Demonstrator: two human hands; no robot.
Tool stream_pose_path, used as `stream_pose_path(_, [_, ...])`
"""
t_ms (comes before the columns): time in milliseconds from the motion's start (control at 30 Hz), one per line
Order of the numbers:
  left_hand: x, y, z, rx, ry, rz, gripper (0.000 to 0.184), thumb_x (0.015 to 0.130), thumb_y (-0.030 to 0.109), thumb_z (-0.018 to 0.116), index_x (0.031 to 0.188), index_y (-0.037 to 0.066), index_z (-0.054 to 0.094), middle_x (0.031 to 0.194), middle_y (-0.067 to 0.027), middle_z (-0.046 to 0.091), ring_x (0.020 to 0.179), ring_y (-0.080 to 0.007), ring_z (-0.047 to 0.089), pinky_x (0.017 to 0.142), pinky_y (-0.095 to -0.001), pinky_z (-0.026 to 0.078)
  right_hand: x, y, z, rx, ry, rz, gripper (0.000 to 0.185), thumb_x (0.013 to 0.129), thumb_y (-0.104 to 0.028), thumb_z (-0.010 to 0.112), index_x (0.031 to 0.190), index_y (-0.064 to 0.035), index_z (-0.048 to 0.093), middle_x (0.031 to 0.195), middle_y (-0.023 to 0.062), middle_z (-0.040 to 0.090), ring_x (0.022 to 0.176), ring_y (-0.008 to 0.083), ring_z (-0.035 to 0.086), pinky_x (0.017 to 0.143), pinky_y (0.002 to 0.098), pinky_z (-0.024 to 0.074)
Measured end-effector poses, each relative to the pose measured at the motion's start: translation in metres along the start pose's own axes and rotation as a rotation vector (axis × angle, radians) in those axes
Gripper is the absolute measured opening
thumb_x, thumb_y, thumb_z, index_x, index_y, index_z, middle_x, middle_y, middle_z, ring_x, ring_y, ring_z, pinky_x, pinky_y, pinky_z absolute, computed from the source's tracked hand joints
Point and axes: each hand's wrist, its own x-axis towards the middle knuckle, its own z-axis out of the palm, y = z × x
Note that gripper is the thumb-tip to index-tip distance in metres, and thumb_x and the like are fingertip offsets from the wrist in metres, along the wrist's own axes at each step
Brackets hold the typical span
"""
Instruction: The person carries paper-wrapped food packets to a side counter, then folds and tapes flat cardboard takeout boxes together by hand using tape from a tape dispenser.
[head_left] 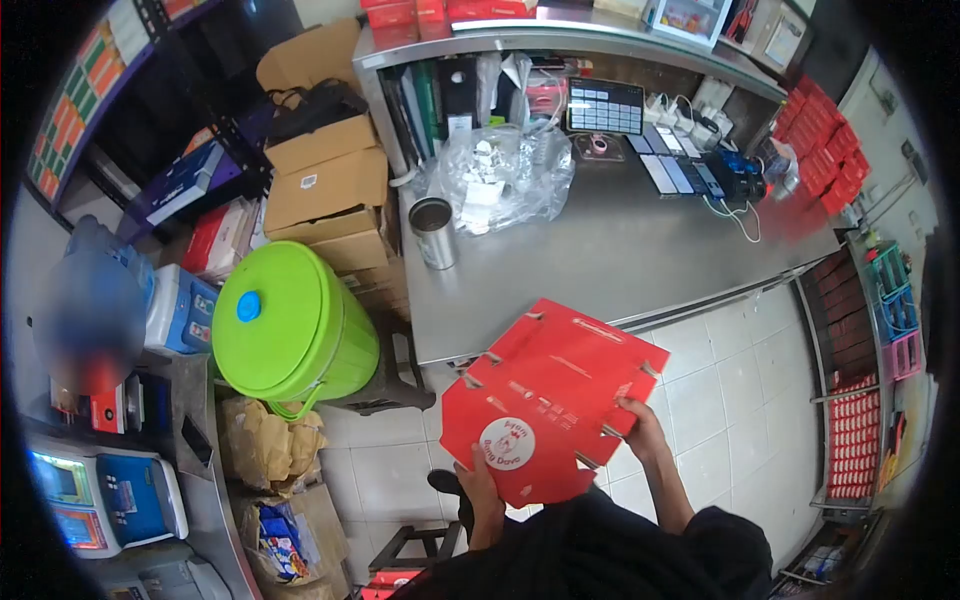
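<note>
A red flat cardboard box blank [560, 375] with a round white logo and cut slots is held in front of my body, over the floor by the steel table. My left hand [482, 488] grips its lower left edge near the logo, thumb on top and the other fingers hidden beneath. At the right edge, my right hand [641, 428] is closed on a cut flap, with its fingers partly under the card. The sheet is mostly unfolded, with small flaps along its edges.
On the steel table [620, 250] stand a metal cup [433, 233], a clear plastic bag [510, 175], a tablet [605, 106] and phones. A green lidded bucket [290, 325] stands left. Red boxes [822, 140] are stacked right. A black-framed stool [415, 548] is near my legs.
</note>
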Motion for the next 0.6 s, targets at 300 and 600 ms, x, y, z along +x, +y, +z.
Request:
stream_pose_path(300, [-0.075,0.06,0.135,0.26,-0.253,-0.002,0.039,0.086,0.016,0.05,0.116,-0.001,0.033,0.111,-0.0133,0.046,0.1,-0.0189,0.047,0.085,-0.0321,0.04,-0.059,-0.086,-0.046,0.197,0.22,-0.318,0.047,0.072,-0.021,0.059,0.112,-0.0002,0.045,0.102,0.0113,0.055,0.09,0.0222,0.056,0.078,0.0353,0.0458])
stream_pose_path(600, [0.118,-0.005,0.235,0.457,-0.641,0.361,0.044,0.087,0.029,0.047,0.117,-0.002,0.041,0.111,-0.0111,0.05,0.102,-0.0183,0.047,0.087,-0.0294,0.036,0.08,-0.098,-0.056,0.254,0.053,-0.616,0.054,0.077,-0.015,0.059,0.123,-0.003,0.033,0.117,0.0084,0.046,0.108,0.0198,0.045,0.09,0.0358,0.0371])
